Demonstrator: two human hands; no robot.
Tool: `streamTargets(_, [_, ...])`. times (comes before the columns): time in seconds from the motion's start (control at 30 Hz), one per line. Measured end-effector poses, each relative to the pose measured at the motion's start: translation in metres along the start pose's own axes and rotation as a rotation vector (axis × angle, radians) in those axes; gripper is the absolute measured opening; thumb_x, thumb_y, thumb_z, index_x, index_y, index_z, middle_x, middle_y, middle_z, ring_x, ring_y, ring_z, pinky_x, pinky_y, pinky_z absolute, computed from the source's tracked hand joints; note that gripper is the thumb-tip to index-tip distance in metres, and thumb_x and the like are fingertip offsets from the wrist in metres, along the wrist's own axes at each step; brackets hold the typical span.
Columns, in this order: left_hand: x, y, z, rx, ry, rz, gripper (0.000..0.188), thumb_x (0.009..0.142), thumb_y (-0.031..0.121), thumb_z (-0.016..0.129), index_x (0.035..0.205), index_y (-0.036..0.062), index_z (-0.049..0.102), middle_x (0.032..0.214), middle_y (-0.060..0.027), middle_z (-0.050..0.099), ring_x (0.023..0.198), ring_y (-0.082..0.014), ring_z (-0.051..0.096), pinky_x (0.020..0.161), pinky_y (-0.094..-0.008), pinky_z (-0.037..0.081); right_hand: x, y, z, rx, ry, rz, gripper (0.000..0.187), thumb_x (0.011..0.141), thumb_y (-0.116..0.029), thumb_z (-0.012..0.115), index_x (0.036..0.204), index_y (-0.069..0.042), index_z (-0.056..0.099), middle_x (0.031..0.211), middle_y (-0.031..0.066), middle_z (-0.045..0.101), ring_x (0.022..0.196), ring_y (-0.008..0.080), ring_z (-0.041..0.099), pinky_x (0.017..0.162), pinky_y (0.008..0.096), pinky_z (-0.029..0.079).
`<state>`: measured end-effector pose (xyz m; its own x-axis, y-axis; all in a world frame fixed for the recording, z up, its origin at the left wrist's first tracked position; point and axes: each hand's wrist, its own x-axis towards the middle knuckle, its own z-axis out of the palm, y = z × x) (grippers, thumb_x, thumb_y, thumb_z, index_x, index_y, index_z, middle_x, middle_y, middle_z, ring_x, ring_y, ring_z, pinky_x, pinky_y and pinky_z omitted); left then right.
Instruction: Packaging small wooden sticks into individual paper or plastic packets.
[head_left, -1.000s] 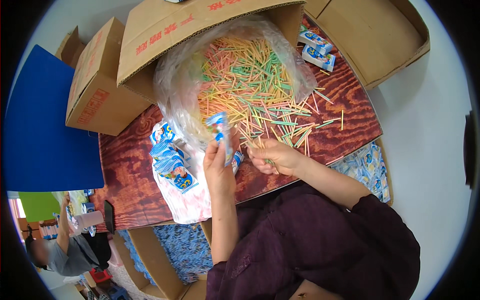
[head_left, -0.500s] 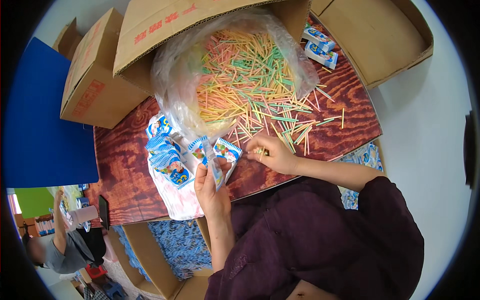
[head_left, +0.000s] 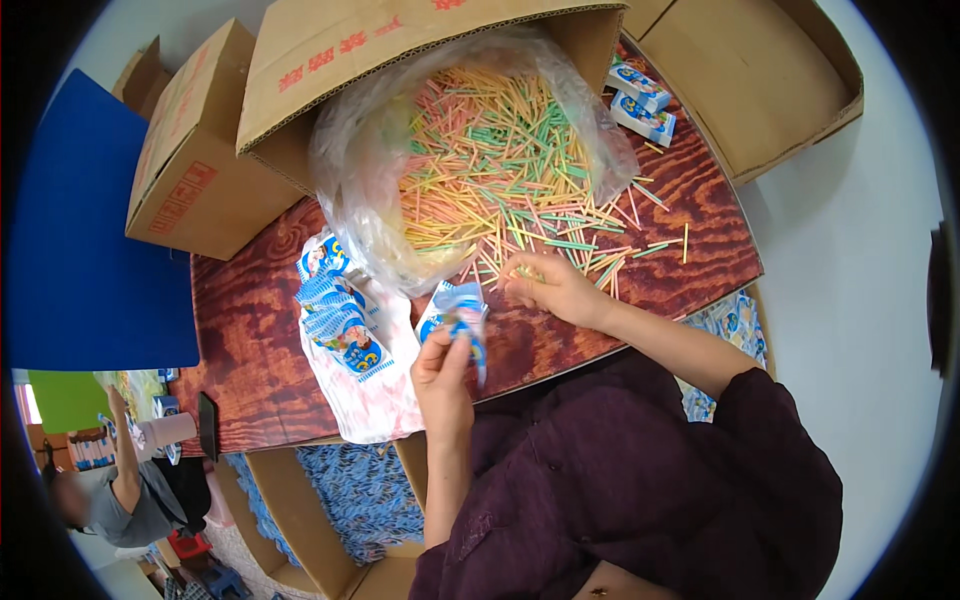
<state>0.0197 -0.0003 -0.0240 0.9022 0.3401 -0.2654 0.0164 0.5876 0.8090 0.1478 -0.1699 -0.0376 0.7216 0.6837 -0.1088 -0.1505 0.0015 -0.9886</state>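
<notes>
My left hand pinches a small blue-and-white packet between thumb and fingers; the packet is partly blurred. Behind it another such packet lies on the table. A short way to the right, my right hand is curled around a few thin pastel sticks, mostly hidden by the fingers. Just beyond that hand, loose pink, yellow and green sticks spill from a clear plastic bag lying in a tipped carton. Left of my left hand, a stack of flat packets rests on a white-and-pink cloth.
The large open carton stands at the table's back, beside a closed carton. Filled packets sit far right near an open box. Below the edge is a box of blue pieces. Another person works far left.
My left hand has shifted a little right, and its packet has turned and now overlaps the one lying behind. My right hand has moved slightly away from me, toward the loose sticks.
</notes>
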Motion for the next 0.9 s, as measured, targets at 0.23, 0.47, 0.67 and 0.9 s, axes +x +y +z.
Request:
streamTargets(0.23, [0.022, 0.003, 0.058, 0.963, -0.356, 0.723, 0.011, 0.078, -0.002, 0.067, 0.089, -0.0019, 0.067, 0.102, -0.0117, 0.067, 0.091, -0.0249, 0.059, 0.084, -0.0351, 0.045, -0.012, 0.024, 0.01, -0.311, -0.014, -0.358, 0.029, 0.086, -0.015, 0.062, 0.113, -0.006, 0.06, 0.106, 0.0106, 0.066, 0.094, 0.0227, 0.064, 0.083, 0.0336, 0.047])
streamTargets(0.47, [0.058, 0.011, 0.067, 0.486, -0.141, 0.319, 0.01, 0.085, 0.001, 0.065, 0.093, -0.0041, 0.067, 0.113, -0.0128, 0.065, 0.109, -0.02, 0.057, 0.094, -0.0319, 0.042, -0.018, -0.004, 0.01, -0.246, 0.305, -0.186, 0.014, 0.082, -0.011, 0.071, 0.084, -0.004, 0.06, 0.08, 0.0052, 0.063, 0.077, 0.0134, 0.06, 0.072, 0.0295, 0.047])
streamTargets(0.67, [0.061, 0.014, 0.057, 0.397, -0.11, 0.491, 0.01, 0.088, 0.001, 0.062, 0.096, -0.0023, 0.068, 0.127, -0.0145, 0.057, 0.115, -0.0161, 0.054, 0.096, -0.0286, 0.04, -0.019, 0.014, 0.004, -0.17, 0.27, -0.265, 0.013, 0.082, -0.004, 0.071, 0.087, -0.003, 0.06, 0.075, 0.0014, 0.061, 0.068, 0.0079, 0.057, 0.065, 0.0256, 0.046])
streamTargets(0.9, [0.028, 0.014, 0.021, 0.307, 0.043, 0.339, 0.01, 0.087, -0.004, 0.061, 0.097, -0.0025, 0.065, 0.107, -0.0063, 0.063, 0.094, -0.0112, 0.06, 0.083, -0.0243, 0.046, -0.027, 0.013, -0.011, -0.373, 0.158, -0.287, 0.014, 0.079, -0.008, 0.072, 0.084, -0.004, 0.059, 0.082, 0.004, 0.062, 0.069, 0.0151, 0.058, 0.067, 0.0296, 0.046])
